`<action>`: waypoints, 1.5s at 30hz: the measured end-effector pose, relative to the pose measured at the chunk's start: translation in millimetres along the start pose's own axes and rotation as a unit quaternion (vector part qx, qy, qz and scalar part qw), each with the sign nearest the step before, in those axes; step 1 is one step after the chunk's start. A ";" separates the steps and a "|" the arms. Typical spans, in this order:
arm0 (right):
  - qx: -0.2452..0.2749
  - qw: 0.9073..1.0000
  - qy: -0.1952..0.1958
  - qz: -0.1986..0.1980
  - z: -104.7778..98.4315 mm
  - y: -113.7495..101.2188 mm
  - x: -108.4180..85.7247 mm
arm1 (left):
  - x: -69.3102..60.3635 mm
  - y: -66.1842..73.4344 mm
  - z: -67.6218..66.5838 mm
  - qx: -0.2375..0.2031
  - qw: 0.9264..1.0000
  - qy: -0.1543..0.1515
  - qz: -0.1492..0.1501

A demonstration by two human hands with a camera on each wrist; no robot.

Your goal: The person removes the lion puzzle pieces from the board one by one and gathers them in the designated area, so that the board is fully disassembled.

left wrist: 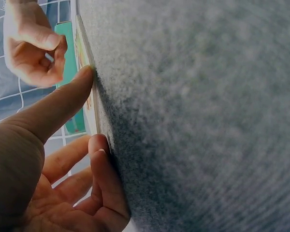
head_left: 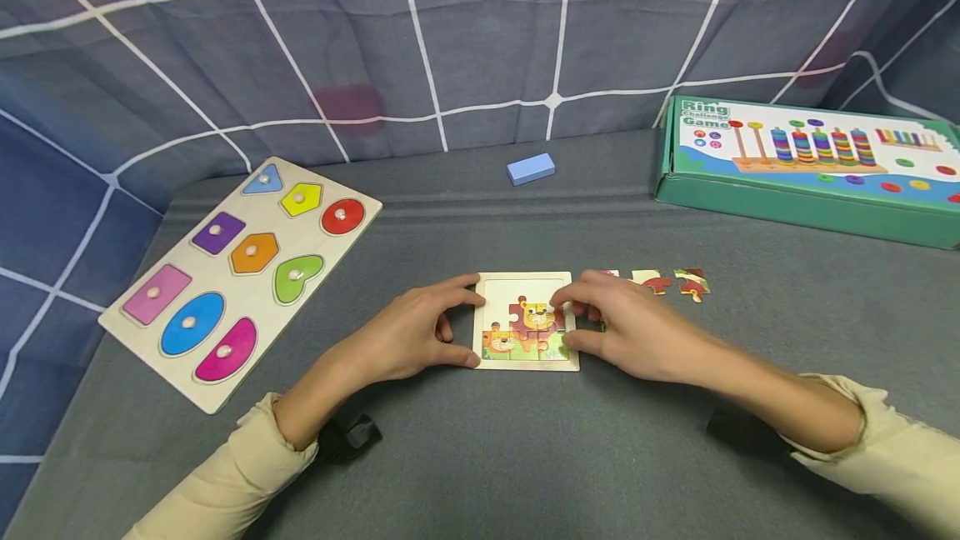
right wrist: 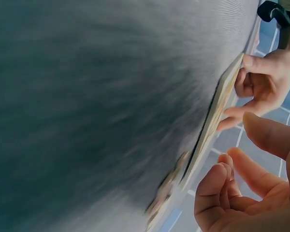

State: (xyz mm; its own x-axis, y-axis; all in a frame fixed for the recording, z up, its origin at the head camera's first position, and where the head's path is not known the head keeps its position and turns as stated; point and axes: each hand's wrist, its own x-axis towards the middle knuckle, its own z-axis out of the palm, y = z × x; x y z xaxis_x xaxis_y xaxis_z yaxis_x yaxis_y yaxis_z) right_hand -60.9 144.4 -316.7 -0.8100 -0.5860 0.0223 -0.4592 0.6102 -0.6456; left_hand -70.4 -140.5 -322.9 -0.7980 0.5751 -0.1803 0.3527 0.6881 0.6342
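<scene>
A small square wooden puzzle tray lies on the grey cloth, partly filled with pieces of a lion picture. My left hand holds its left side, the thumb at the near corner and fingertips at the far corner. Over the tray's right side is my right hand, thumb and forefinger bent and apart. In the right wrist view, nothing shows between those fingertips. Just right of the tray lie loose puzzle pieces, partly hidden behind the right hand.
At left lies a wooden shape board with coloured knobbed pieces. A blue block sits near the back. The green Ring Challenge Game box stands at back right, before a blue checked curtain.
</scene>
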 end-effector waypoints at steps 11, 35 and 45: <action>0.001 0.998 -0.057 0.004 14.1 -12.5 33.3 | -0.3 0.1 -1.4 -0.001 1.000 -0.003 0.003; -0.030 0.997 -0.054 0.047 18.7 -15.6 40.5 | 0.6 -0.7 0.2 0.002 1.000 -0.001 0.005; -0.038 0.998 -0.036 0.032 21.5 -15.7 40.3 | 0.2 -0.8 0.2 0.001 1.000 -0.001 0.004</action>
State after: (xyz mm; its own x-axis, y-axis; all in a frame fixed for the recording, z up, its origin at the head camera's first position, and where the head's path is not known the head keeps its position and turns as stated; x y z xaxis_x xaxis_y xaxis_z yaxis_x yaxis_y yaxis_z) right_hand -78.5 99.8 -322.2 -0.8121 -0.5788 -0.0735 -0.4355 0.6852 -0.5838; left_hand -70.7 -140.9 -323.6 -0.7942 0.5812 -0.1774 0.3599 0.6850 0.6334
